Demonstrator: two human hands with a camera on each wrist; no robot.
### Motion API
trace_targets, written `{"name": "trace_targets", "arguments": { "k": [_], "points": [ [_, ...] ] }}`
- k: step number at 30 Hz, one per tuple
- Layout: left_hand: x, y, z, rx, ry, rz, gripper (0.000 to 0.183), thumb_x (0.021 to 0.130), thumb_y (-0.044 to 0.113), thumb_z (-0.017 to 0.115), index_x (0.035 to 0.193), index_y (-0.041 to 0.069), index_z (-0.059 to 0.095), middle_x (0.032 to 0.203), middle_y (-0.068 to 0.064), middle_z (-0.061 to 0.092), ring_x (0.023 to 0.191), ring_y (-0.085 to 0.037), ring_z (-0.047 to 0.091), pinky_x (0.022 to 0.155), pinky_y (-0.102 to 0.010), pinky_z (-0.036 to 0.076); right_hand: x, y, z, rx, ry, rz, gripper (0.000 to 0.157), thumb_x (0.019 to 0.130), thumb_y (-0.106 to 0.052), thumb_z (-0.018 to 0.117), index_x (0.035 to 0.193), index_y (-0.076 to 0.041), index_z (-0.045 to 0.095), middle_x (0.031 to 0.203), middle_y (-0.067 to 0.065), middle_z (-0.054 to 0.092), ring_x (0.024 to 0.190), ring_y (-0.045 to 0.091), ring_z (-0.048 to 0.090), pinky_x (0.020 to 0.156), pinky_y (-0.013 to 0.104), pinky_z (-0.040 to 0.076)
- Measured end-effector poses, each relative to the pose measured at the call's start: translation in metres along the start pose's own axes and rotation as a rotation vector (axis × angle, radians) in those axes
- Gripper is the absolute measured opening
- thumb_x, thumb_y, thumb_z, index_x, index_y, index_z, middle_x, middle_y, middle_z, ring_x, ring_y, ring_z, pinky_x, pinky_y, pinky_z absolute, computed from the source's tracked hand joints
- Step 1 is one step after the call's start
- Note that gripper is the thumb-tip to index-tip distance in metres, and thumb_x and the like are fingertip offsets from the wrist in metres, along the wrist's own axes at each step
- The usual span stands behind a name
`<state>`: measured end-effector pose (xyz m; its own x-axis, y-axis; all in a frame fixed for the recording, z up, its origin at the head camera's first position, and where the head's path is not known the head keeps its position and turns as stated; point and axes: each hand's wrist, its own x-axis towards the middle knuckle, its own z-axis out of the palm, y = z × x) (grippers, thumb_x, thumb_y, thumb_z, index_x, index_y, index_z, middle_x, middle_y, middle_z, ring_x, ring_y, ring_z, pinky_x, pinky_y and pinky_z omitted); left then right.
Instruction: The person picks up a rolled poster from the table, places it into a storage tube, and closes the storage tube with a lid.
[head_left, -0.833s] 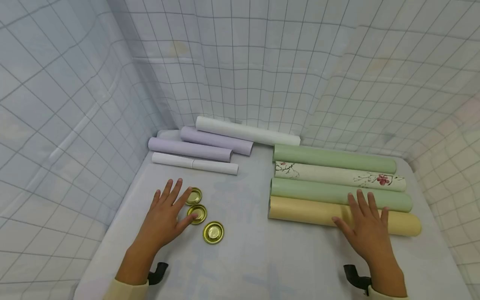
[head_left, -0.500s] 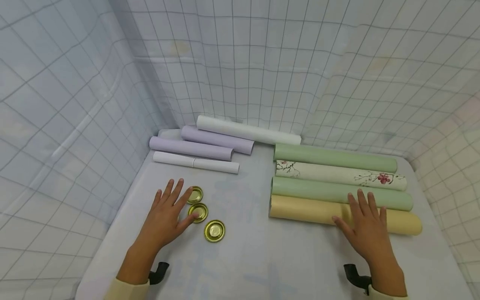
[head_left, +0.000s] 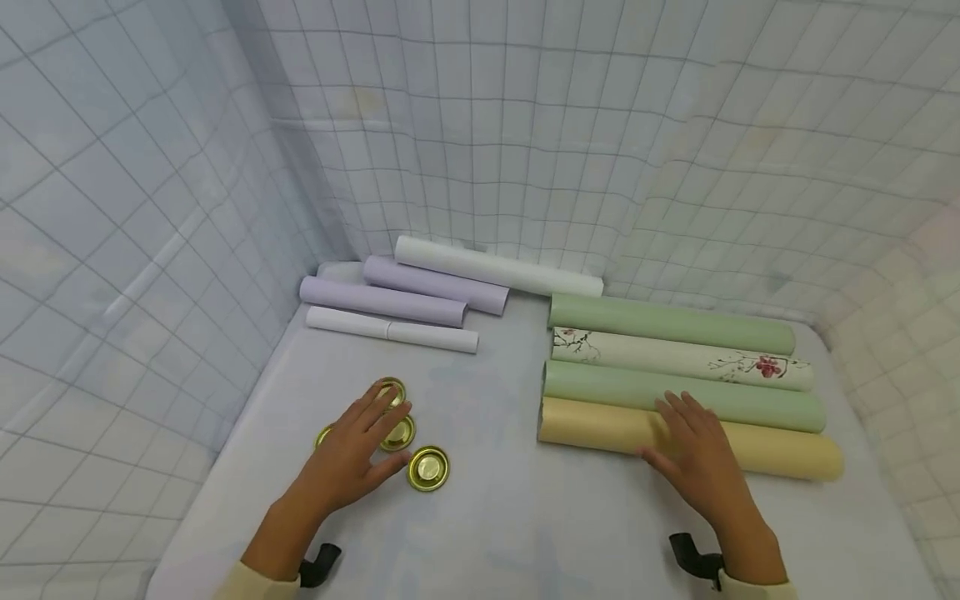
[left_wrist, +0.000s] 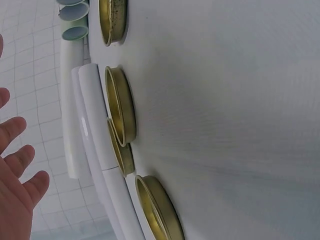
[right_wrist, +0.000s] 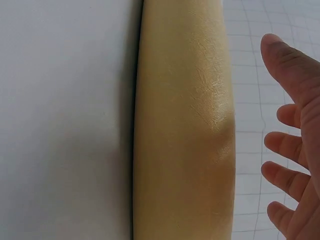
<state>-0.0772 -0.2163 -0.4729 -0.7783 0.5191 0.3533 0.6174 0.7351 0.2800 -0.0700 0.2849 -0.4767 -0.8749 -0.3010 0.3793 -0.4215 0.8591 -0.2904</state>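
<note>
My left hand [head_left: 348, 458] hovers over several small round gold metal dishes on the table, fingers loosely extended and holding nothing. Its thumb tip overlaps the nearest gold dish [head_left: 428, 468] in the head view; one dish [head_left: 323, 435] is mostly hidden behind the hand. In the left wrist view, the gold dishes [left_wrist: 121, 105] lie flat with short rims, apart from the hand [left_wrist: 17, 185]. My right hand [head_left: 693, 458] hovers over a yellow wallpaper-like roll [head_left: 600, 425], relaxed. In the right wrist view its fingers [right_wrist: 287, 147] stand apart from the roll's textured surface [right_wrist: 185, 120].
Behind the yellow roll lie a green roll [head_left: 600, 384], a floral roll [head_left: 645, 353] and another green roll [head_left: 667, 322]. At the back left are two lilac rolls [head_left: 382, 302], a long white roll [head_left: 495, 267] and a thinner white roll [head_left: 427, 335]. Gridded cloth [head_left: 487, 125] encloses the table.
Both hands have turned from spread, straight fingers to looser ones. The left hand moved slightly right, baring part of a dish on its left; the right hand moved left along the yellow roll.
</note>
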Motion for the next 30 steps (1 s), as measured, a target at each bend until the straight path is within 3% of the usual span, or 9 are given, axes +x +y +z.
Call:
{"name": "trace_targets", "arguments": {
  "k": [4,6,9,12,15,20,30],
  "points": [
    [0.007,0.001,0.002,-0.039,-0.040,0.042,0.067,0.094,0.053,0.063,0.143,0.008,0.053,0.151,-0.017,0.042,0.139,-0.042,0.036,0.104,-0.057,0.040,0.006,0.002,0.004,0.016,0.049,-0.076,0.079,0.090,-0.066,0.054,0.128,0.003,0.059,0.130,0.023,0.057,0.124,0.044,0.048,0.098,0.068,0.036],
    [0.008,0.000,0.003,-0.058,-0.057,0.051,0.067,0.093,0.051,0.065,0.143,0.008,0.053,0.152,-0.015,0.042,0.139,-0.042,0.036,0.104,-0.056,0.041,0.007,0.004,0.006,0.037,0.064,-0.090,0.081,0.091,-0.070,0.044,0.126,0.002,0.060,0.127,0.022,0.059,0.121,0.043,0.050,0.095,0.067,0.037],
    [0.009,0.000,0.005,-0.105,-0.066,0.054,0.067,0.091,0.044,0.072,0.143,0.007,0.053,0.153,-0.012,0.041,0.138,-0.041,0.038,0.104,-0.056,0.042,0.005,0.008,0.011,0.072,0.079,-0.103,0.072,0.088,-0.061,0.061,0.122,0.002,0.063,0.124,0.021,0.061,0.117,0.042,0.053,0.095,0.063,0.039],
    [0.009,0.002,0.009,-0.154,-0.073,0.044,0.066,0.088,0.038,0.076,0.142,0.006,0.054,0.154,-0.010,0.041,0.138,-0.038,0.039,0.103,-0.055,0.042,0.002,0.013,0.017,0.101,0.077,-0.100,0.061,0.076,-0.037,0.084,0.118,0.003,0.066,0.121,0.020,0.063,0.114,0.040,0.056,0.096,0.055,0.041],
    [0.009,0.004,0.015,-0.174,-0.089,0.038,0.066,0.088,0.038,0.076,0.142,0.006,0.054,0.153,-0.009,0.042,0.138,-0.035,0.039,0.103,-0.054,0.043,0.000,0.018,0.024,0.098,0.061,-0.089,0.062,0.064,-0.022,0.092,0.115,0.003,0.068,0.118,0.018,0.065,0.110,0.039,0.058,0.094,0.052,0.043],
    [0.007,0.008,0.018,-0.179,-0.100,0.039,0.066,0.088,0.039,0.076,0.143,0.010,0.053,0.151,-0.009,0.044,0.139,-0.032,0.039,0.105,-0.053,0.042,0.004,0.021,0.032,0.064,0.061,-0.068,0.067,0.059,-0.024,0.094,0.115,0.002,0.068,0.113,0.018,0.067,0.106,0.039,0.059,0.090,0.056,0.045],
    [0.000,0.014,0.024,-0.182,-0.106,0.014,0.066,0.088,0.041,0.075,0.142,0.009,0.055,0.148,-0.009,0.047,0.138,-0.028,0.042,0.105,-0.051,0.042,0.003,0.018,0.044,-0.035,0.025,0.035,0.076,0.061,-0.042,0.092,0.124,-0.010,0.064,0.120,0.013,0.064,0.112,0.038,0.054,0.087,0.063,0.040]
  ]
}}
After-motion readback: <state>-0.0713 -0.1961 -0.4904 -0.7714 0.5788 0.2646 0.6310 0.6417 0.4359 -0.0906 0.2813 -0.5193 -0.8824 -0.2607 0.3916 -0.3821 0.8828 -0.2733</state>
